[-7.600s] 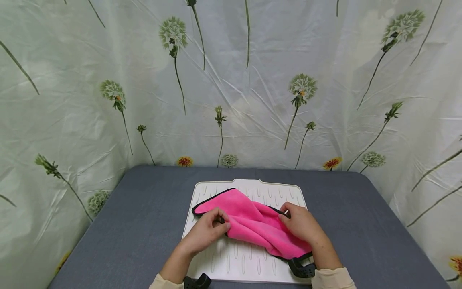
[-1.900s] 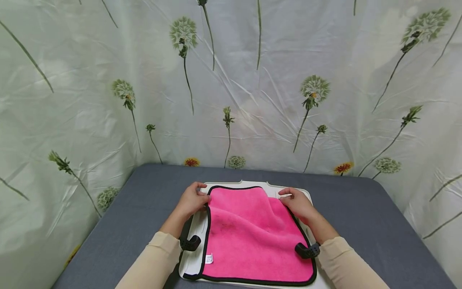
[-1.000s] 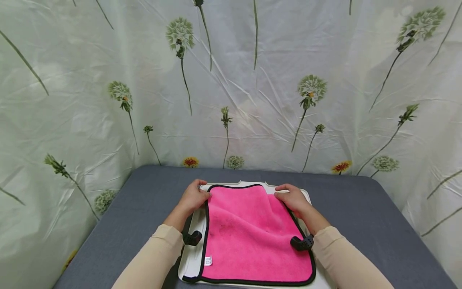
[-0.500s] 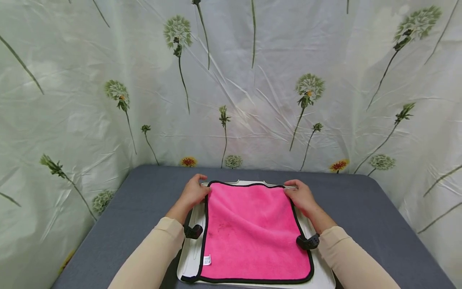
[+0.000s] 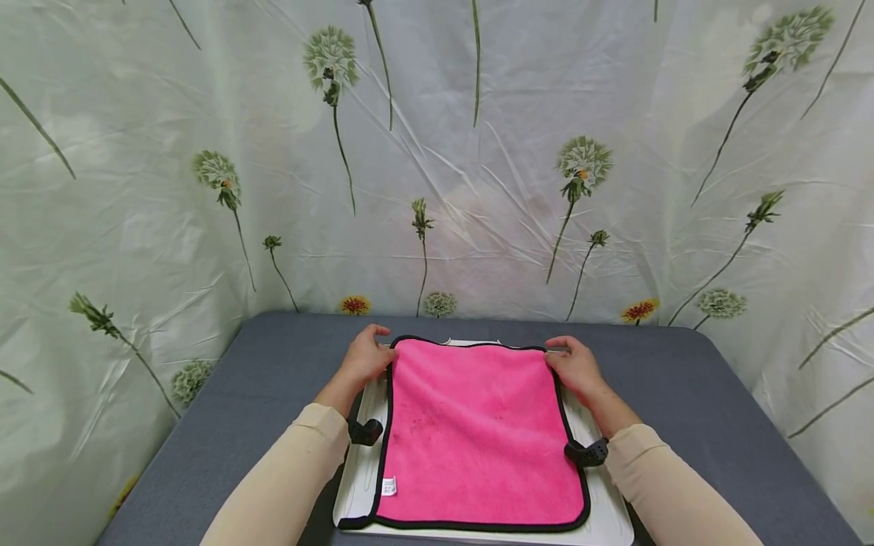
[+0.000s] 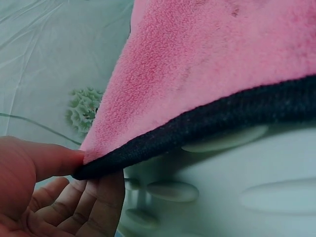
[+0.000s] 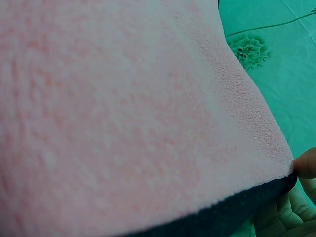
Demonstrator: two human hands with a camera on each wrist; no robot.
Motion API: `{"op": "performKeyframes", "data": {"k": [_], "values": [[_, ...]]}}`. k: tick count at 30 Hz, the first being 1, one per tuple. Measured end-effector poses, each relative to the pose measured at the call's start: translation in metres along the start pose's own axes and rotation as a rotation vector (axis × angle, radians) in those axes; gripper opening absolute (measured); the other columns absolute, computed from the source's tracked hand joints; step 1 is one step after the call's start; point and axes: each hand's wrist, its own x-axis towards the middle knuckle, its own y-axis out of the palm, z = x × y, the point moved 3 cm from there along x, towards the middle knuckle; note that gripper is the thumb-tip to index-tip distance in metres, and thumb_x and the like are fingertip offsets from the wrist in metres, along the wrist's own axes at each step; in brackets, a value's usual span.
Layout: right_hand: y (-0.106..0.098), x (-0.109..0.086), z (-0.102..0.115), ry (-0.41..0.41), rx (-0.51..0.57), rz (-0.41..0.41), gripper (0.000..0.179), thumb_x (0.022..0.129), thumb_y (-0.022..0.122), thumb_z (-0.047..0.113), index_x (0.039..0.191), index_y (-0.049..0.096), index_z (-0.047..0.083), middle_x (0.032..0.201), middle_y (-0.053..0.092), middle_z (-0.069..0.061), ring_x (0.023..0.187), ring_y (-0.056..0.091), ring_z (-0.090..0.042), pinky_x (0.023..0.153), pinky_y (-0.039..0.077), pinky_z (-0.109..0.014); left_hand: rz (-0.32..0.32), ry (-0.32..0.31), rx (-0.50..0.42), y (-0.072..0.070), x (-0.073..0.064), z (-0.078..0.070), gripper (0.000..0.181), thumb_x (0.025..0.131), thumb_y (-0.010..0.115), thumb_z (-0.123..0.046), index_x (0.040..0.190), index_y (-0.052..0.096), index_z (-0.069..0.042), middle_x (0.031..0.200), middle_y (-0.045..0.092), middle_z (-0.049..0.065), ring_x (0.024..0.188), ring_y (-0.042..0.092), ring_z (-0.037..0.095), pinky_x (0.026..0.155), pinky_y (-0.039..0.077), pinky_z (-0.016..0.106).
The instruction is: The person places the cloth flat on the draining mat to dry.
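Observation:
A pink plush cloth (image 5: 478, 432) with a black edge binding lies spread over a white ridged tray (image 5: 356, 478). My left hand (image 5: 365, 359) pinches its far left corner; in the left wrist view the thumb (image 6: 57, 160) lies on top of the cloth and the fingers are beneath. My right hand (image 5: 576, 367) pinches the far right corner, and the right wrist view shows the thumb (image 7: 306, 163) at that corner, with fingers under it. A white label (image 5: 388, 486) sits near the cloth's near left corner. Faint dark stains mark the cloth's left half.
The tray rests on a table with a dark grey cover (image 5: 273, 379). Behind the table hangs a pale curtain (image 5: 478, 174) printed with dandelions. A black wrist device (image 5: 365, 432) is on the left wrist, another (image 5: 586, 453) on the right.
The cloth, bunched up at first, is now spread wide. Over the last second my right hand has moved right and away, pulling the far right corner out; the far edge now lies nearly straight.

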Motion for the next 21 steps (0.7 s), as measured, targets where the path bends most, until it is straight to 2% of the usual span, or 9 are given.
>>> {"op": "performKeyframes", "data": {"k": [6, 11, 15, 21], "values": [[-0.003, 0.002, -0.001, -0.015, -0.009, -0.036, 0.036, 0.099, 0.058, 0.009, 0.133, 0.056, -0.001, 0.106, 0.071, -0.023, 0.075, 0.059, -0.004, 0.071, 0.048, -0.024, -0.017, -0.009, 0.005, 0.0, 0.002, 0.001, 0.051, 0.097, 0.065, -0.014, 0.144, 0.049, -0.007, 0.123, 0.066, 0.02, 0.086, 0.07, 0.025, 0.069, 0.057, 0.034], [-0.003, 0.003, 0.0, -0.009, -0.011, -0.045, 0.036, 0.1, 0.057, 0.01, 0.134, 0.055, 0.0, 0.111, 0.07, -0.025, 0.077, 0.06, -0.004, 0.071, 0.049, -0.024, -0.065, 0.012, 0.034, 0.002, 0.003, -0.002, 0.048, 0.097, 0.065, -0.015, 0.142, 0.052, -0.007, 0.118, 0.067, 0.017, 0.083, 0.067, 0.024, 0.068, 0.053, 0.032], [-0.003, 0.005, -0.001, -0.001, -0.007, -0.057, 0.036, 0.101, 0.056, 0.01, 0.135, 0.054, 0.0, 0.111, 0.07, -0.025, 0.076, 0.061, -0.004, 0.07, 0.049, -0.024, -0.097, 0.041, 0.05, 0.005, 0.005, -0.005, 0.046, 0.096, 0.064, -0.014, 0.14, 0.053, -0.006, 0.113, 0.067, 0.015, 0.09, 0.066, 0.026, 0.072, 0.054, 0.034], [0.0, 0.004, -0.003, 0.013, -0.015, -0.069, 0.036, 0.102, 0.056, 0.012, 0.136, 0.054, 0.0, 0.114, 0.069, -0.026, 0.079, 0.063, -0.006, 0.07, 0.049, -0.024, -0.117, 0.044, 0.113, 0.011, 0.003, -0.004, 0.047, 0.096, 0.065, -0.018, 0.14, 0.052, -0.007, 0.116, 0.07, 0.015, 0.102, 0.068, 0.031, 0.082, 0.055, 0.043]]}}
